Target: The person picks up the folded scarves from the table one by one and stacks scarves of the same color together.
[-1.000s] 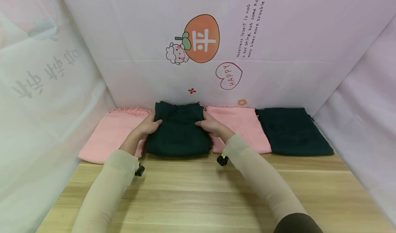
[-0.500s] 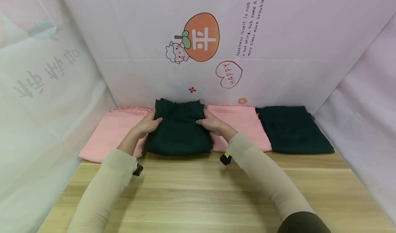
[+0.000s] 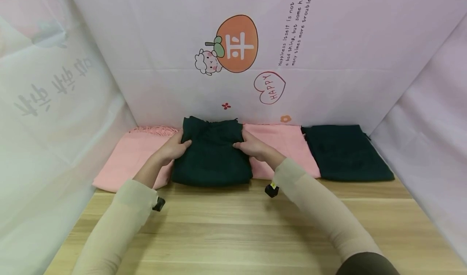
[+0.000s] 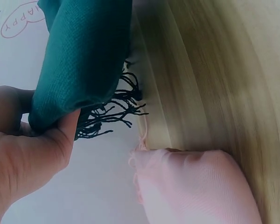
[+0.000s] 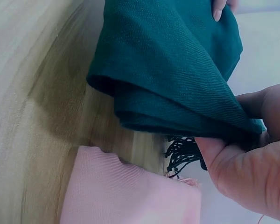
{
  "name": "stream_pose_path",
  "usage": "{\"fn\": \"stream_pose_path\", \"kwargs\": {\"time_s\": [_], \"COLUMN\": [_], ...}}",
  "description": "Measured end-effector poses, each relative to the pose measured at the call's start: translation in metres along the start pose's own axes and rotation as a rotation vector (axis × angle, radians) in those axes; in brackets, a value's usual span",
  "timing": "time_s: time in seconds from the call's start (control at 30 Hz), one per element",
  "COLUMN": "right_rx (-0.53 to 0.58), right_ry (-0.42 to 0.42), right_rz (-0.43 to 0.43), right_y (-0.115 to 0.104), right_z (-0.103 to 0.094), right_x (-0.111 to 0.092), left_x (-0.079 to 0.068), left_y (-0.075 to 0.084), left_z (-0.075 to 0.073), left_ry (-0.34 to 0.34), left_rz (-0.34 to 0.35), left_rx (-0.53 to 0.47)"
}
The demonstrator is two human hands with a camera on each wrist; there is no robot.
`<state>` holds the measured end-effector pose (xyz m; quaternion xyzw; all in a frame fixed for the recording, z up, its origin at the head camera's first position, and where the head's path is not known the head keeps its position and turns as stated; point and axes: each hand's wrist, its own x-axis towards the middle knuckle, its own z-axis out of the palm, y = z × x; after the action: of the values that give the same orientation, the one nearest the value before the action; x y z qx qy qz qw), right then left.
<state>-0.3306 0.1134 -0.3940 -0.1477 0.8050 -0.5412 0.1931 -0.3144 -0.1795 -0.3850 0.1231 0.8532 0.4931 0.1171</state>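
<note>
A folded dark green scarf [image 3: 213, 161] lies between my two hands in the head view, its upper edge close to the back wall sheet. My left hand [image 3: 173, 148] grips its left side, thumb on top. On the opposite side my right hand [image 3: 253, 146] pinches the folded layers, again with the thumb over them. The left wrist view shows dark fringe [image 4: 123, 105] hanging beneath the fold. Seen from the right wrist, the stacked layers sag in front of the hand, held off the wooden surface at that side.
A folded pink scarf [image 3: 127, 157] with fringe lies to the left, and another pink scarf [image 3: 292, 153] to the right. Beyond that sits a second dark green scarf [image 3: 346, 153]. All rest on a wooden table [image 3: 219, 230] enclosed by printed white sheets [image 3: 164, 44].
My right hand and forearm have shifted slightly right, the held scarf's right edge with them. The left forearm has swung a little outward. Both hands keep their grip.
</note>
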Motion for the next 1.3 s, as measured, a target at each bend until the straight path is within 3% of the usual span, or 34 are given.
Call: {"fn": "stream_pose_path", "kwargs": {"time_s": [0.6, 0.83, 0.93, 1.3], "right_rx": [0.009, -0.020, -0.037, -0.007], "right_ry": [-0.045, -0.048, -0.044, -0.083], "right_rz": [-0.005, -0.005, -0.008, 0.025], "right_y": [-0.006, -0.008, -0.009, -0.007], "right_z": [0.001, -0.001, -0.002, -0.003], "right_x": [-0.018, -0.026, -0.030, -0.047], "left_x": [-0.016, -0.038, -0.044, -0.037], "left_y": [0.010, 0.040, 0.045, 0.014], "left_z": [0.004, 0.006, 0.006, 0.007], "left_ry": [-0.028, -0.046, -0.053, -0.089], "left_rz": [0.019, 0.003, 0.002, 0.044], "left_rx": [0.007, 0.008, 0.030, 0.014]}}
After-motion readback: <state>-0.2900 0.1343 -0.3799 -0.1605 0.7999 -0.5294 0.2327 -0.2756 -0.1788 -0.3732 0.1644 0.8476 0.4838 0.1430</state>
